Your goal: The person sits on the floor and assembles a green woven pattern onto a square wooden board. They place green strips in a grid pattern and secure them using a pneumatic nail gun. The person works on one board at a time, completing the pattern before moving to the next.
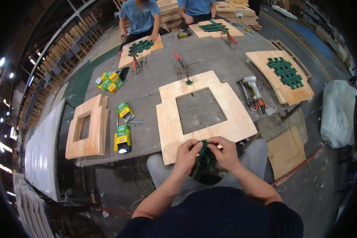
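1. Two hands meet at the near edge of a worktable [154, 89], the left hand [187, 152] and right hand [225, 150] both pinching a strip of green webbing [205, 152] between fingertips and thumbs.
2. Webbing hangs from the pinch down over the person's lap, just below the table edge.
3. Directly ahead of the hands lies a plywood seat frame [204, 113] with a square opening.
4. Ahead and to the right of the right hand rests a pneumatic stapler [252, 92].
5. Left of the left hand sit green-and-yellow staple boxes [123, 137] and a second frame [87, 127].
6. Far across the table, two other people handle boards with woven webbing.
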Demonstrator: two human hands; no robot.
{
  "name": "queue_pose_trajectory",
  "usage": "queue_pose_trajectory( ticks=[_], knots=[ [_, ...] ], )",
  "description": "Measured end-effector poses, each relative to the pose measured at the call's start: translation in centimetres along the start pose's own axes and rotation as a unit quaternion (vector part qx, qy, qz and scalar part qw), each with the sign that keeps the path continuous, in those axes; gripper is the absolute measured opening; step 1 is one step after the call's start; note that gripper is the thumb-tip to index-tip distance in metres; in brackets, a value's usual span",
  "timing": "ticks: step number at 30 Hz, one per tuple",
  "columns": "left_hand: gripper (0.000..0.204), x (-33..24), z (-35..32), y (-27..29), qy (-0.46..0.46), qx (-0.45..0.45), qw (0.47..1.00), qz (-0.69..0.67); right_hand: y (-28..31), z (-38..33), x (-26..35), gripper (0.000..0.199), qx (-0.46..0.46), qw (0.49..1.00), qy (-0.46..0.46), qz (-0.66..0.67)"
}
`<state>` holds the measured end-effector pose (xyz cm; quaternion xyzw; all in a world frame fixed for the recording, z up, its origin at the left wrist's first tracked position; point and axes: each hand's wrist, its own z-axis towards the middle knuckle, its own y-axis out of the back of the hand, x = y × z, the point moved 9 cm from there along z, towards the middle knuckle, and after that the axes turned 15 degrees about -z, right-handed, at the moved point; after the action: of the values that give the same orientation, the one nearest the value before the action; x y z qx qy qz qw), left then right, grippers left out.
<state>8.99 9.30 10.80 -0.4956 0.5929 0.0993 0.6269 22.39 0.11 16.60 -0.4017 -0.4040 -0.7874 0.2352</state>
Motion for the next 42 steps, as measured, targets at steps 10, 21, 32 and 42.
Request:
queue_pose_trajectory(
  ticks=[10, 21, 32, 42],
  knots=[
    [0.009, -4.4, -1.8, -2.2, -0.233, -0.036, 0.950, 0.204, -0.1, 1.0, 0.6, 0.009, -0.016, 0.998, 0.018, -0.063],
    [0.013, -7.4, 1.0, -1.9, -0.390, -0.023, 0.820, 0.419, -2.3, 5.5, 0.0, 0.011, 0.032, 0.981, 0.103, -0.160],
    [0.018, -7.6, 11.7, 4.9, -0.259, -0.101, 0.864, 0.419, -10.7, 16.7, -3.9, 0.007, 0.141, 0.958, 0.120, -0.218],
    [0.039, -5.7, 15.8, 7.6, -0.290, -0.092, 0.786, 0.538, -19.7, 29.2, -14.0, 0.012, 0.201, 0.929, 0.012, -0.311]
  ],
)
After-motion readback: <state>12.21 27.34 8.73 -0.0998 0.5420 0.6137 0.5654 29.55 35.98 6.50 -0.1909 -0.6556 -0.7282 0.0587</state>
